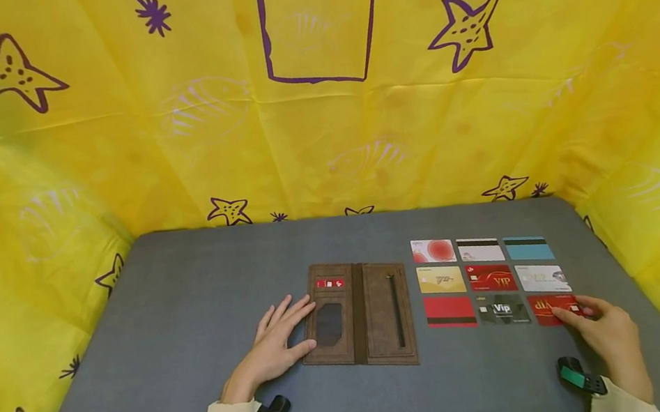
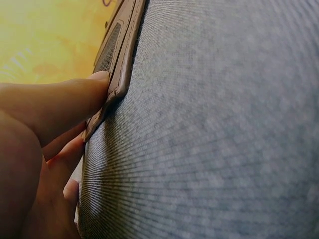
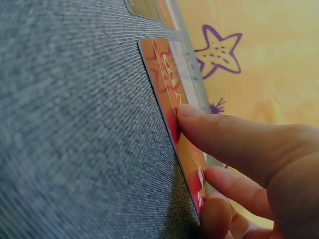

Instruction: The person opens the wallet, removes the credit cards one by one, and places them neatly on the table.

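A brown wallet (image 1: 392, 359) lies spread open on the grey table, a red card (image 1: 330, 283) showing in its upper left slot. My left hand (image 1: 270, 348) rests on the wallet's left edge, fingers extended and thumb on the lower corner. In the left wrist view that thumb presses the wallet's stitched border (image 2: 122, 82). To the right, my right hand (image 1: 607, 332) holds the red VIP card (image 1: 543, 308) at the lower right of a card grid, thumb on its face and fingers at its edge. In the right wrist view the red VIP card (image 3: 167, 84) lies close along the cloth.
Several other cards lie in rows right of the wallet, among them a black Vip card (image 1: 503, 310), a plain red card (image 1: 449, 312), a gold card (image 1: 440, 280) and a blue card (image 1: 529, 248). Yellow patterned cloth (image 1: 319, 130) walls the table's back and sides.
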Action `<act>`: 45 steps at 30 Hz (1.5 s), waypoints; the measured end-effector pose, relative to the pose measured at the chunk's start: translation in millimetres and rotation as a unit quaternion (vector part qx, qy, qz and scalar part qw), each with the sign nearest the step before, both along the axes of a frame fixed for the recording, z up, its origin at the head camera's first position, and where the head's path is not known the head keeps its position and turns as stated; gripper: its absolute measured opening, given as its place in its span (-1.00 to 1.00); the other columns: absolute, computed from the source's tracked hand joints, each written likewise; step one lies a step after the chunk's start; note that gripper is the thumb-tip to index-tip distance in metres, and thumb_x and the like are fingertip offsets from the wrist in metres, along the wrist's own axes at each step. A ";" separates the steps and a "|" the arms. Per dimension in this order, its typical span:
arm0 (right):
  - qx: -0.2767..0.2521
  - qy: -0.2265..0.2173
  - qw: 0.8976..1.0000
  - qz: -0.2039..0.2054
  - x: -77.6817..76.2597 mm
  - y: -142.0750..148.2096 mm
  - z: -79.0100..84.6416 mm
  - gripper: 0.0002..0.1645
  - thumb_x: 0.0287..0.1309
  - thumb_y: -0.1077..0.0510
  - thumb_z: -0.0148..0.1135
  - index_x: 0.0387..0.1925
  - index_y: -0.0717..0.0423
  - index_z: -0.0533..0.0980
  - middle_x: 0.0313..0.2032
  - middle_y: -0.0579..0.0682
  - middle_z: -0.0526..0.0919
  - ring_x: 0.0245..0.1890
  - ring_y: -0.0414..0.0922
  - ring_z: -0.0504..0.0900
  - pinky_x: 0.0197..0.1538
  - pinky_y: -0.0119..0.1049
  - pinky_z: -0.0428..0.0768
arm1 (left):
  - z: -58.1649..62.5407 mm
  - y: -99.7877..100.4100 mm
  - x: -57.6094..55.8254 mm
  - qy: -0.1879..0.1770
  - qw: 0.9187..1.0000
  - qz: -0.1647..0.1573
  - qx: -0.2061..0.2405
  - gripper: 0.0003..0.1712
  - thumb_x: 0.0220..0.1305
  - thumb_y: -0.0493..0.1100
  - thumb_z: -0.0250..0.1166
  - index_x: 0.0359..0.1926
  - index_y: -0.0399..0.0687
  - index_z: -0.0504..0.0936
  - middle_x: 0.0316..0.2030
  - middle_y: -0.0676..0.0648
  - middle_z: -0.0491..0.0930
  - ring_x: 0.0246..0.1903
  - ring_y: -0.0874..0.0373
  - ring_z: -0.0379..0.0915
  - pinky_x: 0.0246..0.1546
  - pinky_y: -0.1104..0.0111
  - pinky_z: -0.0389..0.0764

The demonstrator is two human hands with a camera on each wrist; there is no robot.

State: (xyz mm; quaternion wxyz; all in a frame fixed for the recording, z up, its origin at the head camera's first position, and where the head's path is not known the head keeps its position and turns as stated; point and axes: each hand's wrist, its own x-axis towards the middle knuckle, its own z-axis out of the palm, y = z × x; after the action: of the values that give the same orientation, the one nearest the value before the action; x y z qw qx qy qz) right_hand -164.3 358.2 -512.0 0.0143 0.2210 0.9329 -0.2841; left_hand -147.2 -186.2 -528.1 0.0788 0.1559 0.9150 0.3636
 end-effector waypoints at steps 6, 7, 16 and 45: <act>-0.002 0.005 1.000 -0.018 0.0 -1.7 -1.5 -0.12 0.18 -0.24 0.29 0.23 0.40 0.41 0.06 0.47 0.52 -0.06 0.23 0.47 -0.20 -0.15 0.33 | 0.3 0.0 0.1 0.000 1.000 0.000 -0.002 -0.25 0.29 -0.09 0.34 0.45 -0.05 0.32 0.51 -0.09 0.19 0.55 -0.23 -0.20 0.45 -0.21 -0.28; -0.003 0.005 1.000 -0.020 0.0 -1.9 -1.7 -0.12 0.18 -0.24 0.29 0.23 0.40 0.41 0.06 0.48 0.52 -0.05 0.23 0.47 -0.20 -0.15 0.33 | 0.3 0.1 0.2 0.000 1.000 0.000 -0.003 -0.25 0.29 -0.09 0.34 0.45 -0.05 0.32 0.51 -0.09 0.19 0.55 -0.23 -0.20 0.45 -0.21 -0.28; -0.007 0.002 1.000 -0.024 1.6 -3.5 0.0 -0.12 0.18 -0.23 0.29 0.21 0.42 0.42 0.07 0.49 0.53 -0.05 0.25 0.48 -0.21 -0.15 0.34 | 0.1 0.4 -0.1 0.001 1.000 0.000 -0.005 -0.25 0.28 -0.10 0.35 0.45 -0.05 0.32 0.51 -0.09 0.19 0.55 -0.22 -0.19 0.46 -0.19 -0.28; -0.056 0.019 0.998 -0.023 -2.4 -18.8 21.9 -0.13 0.21 -0.25 0.26 0.30 0.28 0.36 0.12 0.42 0.51 -0.08 0.08 0.53 -0.33 -0.39 0.42 | 0.3 -0.1 0.0 -0.005 1.000 0.002 -0.004 -0.25 0.29 -0.07 0.34 0.46 -0.04 0.32 0.51 -0.08 0.19 0.56 -0.22 -0.20 0.46 -0.19 -0.29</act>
State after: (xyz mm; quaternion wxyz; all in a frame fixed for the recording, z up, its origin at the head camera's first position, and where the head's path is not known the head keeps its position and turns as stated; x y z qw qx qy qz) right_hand -166.7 339.4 -490.1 0.0019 0.2360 0.9103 -0.3400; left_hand -147.2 -186.4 -527.8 0.0830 0.1524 0.9164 0.3606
